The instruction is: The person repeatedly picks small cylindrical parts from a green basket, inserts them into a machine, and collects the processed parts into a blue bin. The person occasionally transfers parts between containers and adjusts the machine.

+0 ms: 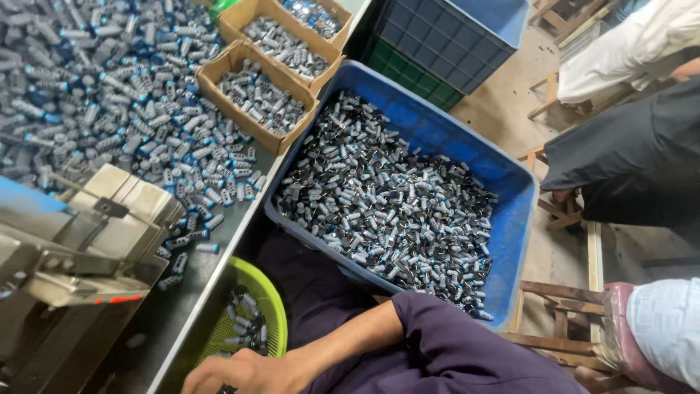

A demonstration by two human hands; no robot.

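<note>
My right hand (244,373) reaches left across my lap at the bottom edge, its purple-sleeved arm (445,343) bent at the elbow. The fingers curl down at the rim of a green mesh basket (271,306) that holds a few small grey cylindrical parts (244,321). Whether the fingers grip a part is hidden by the frame edge. My left hand is out of view. A big blue plastic tub (510,219) on my lap side is filled with several small black and silver parts (386,204).
A dark table (219,255) on the left carries a heap of blue-grey cylinders (109,87), cardboard boxes (251,91) of parts and a metal machine (80,248). Stacked dark crates (437,44) stand behind. Other people sit at right: dark clothing (634,160), a light sleeve (667,328). Wooden stools (561,306) stand nearby.
</note>
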